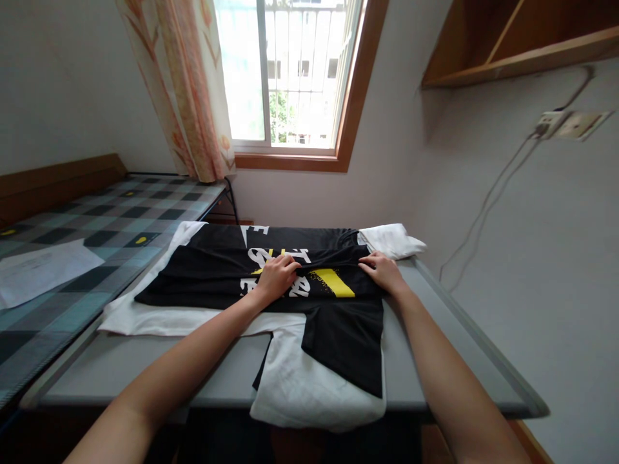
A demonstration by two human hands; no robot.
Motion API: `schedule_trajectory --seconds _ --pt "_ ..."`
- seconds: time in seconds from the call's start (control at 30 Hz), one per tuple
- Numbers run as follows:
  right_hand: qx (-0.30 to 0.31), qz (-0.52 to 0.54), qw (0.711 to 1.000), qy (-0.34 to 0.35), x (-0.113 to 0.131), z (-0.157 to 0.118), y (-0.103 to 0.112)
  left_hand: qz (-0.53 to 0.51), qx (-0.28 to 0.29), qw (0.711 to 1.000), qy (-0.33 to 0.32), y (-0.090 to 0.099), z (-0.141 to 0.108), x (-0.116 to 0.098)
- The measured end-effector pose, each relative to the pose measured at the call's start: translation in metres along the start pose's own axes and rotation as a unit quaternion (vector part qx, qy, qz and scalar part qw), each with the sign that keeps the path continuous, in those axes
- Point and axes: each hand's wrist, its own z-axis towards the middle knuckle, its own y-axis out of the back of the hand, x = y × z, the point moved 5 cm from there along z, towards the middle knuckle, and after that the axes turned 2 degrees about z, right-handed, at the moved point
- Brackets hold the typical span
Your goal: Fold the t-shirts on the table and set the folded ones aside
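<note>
A black T-shirt (207, 274) with white letters and a yellow block print lies sideways across the table, partly folded over along its length. Under it spreads a white T-shirt (322, 386), whose sleeve hangs over the near table edge. My left hand (276, 280) is closed on a ridge of the black fabric near the middle of the print. At the collar end, my right hand (384, 270) pinches the same shirt by its fold. White cloth (394, 241) sticks out just beyond that hand. The fingertips of both hands are partly hidden by fabric.
The grey table (461, 341) stands against the right wall. To the left is a bed with a checked mattress (145, 205) and paper sheets (46, 270). A curtain (186, 90) hangs by the window; a cord (488, 196) runs down from the wall socket (551, 122).
</note>
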Motion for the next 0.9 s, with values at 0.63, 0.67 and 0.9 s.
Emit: schedule_trajectory --seconds 0.63,0.67,0.9 --pt "0.051 0.101 0.993 0.026 -0.014 0.003 0.009 -0.028 0.013 0.999 -0.027 0.000 0.000 -0.002" --pt "0.061 0.101 0.993 0.027 -0.014 0.002 0.007 -0.032 0.020 0.999 -0.033 -0.001 0.000 -0.002" --pt "-0.008 0.087 0.996 0.014 -0.024 0.003 0.017 -0.012 -0.028 0.998 -0.047 0.003 -0.001 -0.002"
